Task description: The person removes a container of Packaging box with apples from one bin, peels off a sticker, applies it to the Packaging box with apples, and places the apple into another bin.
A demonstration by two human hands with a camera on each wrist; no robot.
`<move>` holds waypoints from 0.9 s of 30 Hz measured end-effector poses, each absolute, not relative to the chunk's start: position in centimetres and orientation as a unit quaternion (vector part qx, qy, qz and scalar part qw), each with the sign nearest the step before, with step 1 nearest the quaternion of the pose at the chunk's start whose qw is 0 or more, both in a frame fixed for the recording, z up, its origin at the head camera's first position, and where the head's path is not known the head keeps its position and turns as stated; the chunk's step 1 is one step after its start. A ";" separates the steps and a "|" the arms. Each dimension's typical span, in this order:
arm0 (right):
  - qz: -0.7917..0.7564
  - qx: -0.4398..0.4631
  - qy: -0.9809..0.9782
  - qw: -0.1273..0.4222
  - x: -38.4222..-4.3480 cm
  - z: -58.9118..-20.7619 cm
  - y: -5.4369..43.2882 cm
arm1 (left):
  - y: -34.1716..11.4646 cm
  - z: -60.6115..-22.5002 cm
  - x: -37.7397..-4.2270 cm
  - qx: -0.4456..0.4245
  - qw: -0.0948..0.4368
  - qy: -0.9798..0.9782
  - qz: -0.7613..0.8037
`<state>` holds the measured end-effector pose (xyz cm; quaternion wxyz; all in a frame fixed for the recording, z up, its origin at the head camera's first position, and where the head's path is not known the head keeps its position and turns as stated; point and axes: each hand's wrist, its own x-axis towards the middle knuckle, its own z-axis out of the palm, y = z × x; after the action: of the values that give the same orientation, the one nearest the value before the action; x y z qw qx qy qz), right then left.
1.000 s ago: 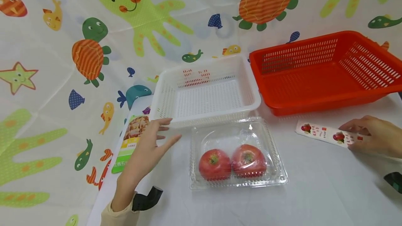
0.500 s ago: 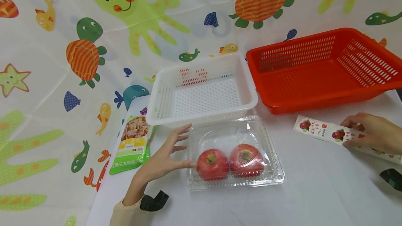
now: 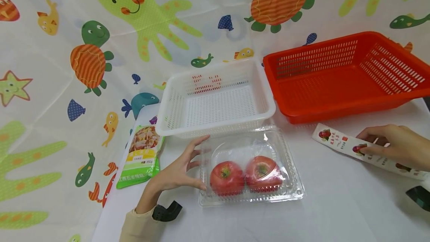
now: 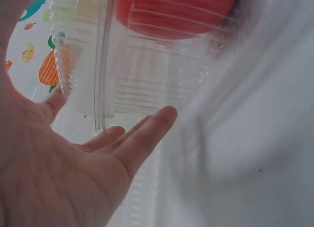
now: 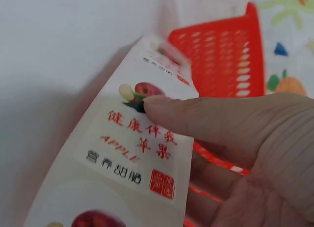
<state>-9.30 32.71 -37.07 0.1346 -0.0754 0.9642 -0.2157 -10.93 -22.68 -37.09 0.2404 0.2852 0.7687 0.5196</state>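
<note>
Two red apples (image 3: 227, 177) lie side by side in a clear plastic clamshell box (image 3: 250, 199) with its lid down. My left hand (image 3: 178, 171) is at the box's left side, fingers spread and fairly straight, thumb near the front corner. In the left wrist view the fingertips (image 4: 164, 116) are close against the clear wall; whether they press it I cannot tell. To the right, my right hand (image 3: 396, 146) pinches a long white paper label strip (image 3: 339, 141) printed with apples and red characters. The thumb (image 5: 171, 114) lies on its printed face, other fingers behind.
Behind the box stands a white plastic basket (image 3: 215, 126). A red plastic basket (image 3: 336, 114) is beside it at the back right. A green and yellow food packet (image 3: 141, 156) lies at the left on the white table (image 3: 268, 223). A patterned cloth (image 3: 111, 10) hangs behind.
My left hand has moved right, from over the packet to the clamshell box's left side. The right hand has shifted its hold on the label strip, baring more of it.
</note>
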 end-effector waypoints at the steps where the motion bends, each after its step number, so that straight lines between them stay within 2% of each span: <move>1: -0.218 -0.077 0.964 0.133 -9.1 -36.8 32.4 | -22.7 -37.1 -10.9 0.286 0.242 0.768 0.520; 12: -0.302 -0.108 0.935 0.153 -8.0 -33.4 28.9 | -22.6 -37.2 -11.1 0.284 0.237 0.770 0.520; 17: -0.339 -0.129 0.923 0.126 -8.4 -32.0 26.8 | -22.6 -37.2 -11.3 0.278 0.233 0.775 0.517; 24: -0.397 -0.135 0.899 0.126 -9.3 -30.5 24.2 | -22.6 -37.3 -12.0 0.283 0.235 0.769 0.523; 27: -0.408 -0.139 0.896 0.106 -9.6 -30.3 23.8 | -22.6 -37.2 -12.1 0.280 0.239 0.768 0.525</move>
<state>-9.61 23.76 -30.27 0.1065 -0.1393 0.8959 -0.4081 -12.10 -22.64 -37.16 0.2395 0.2799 0.7675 0.5246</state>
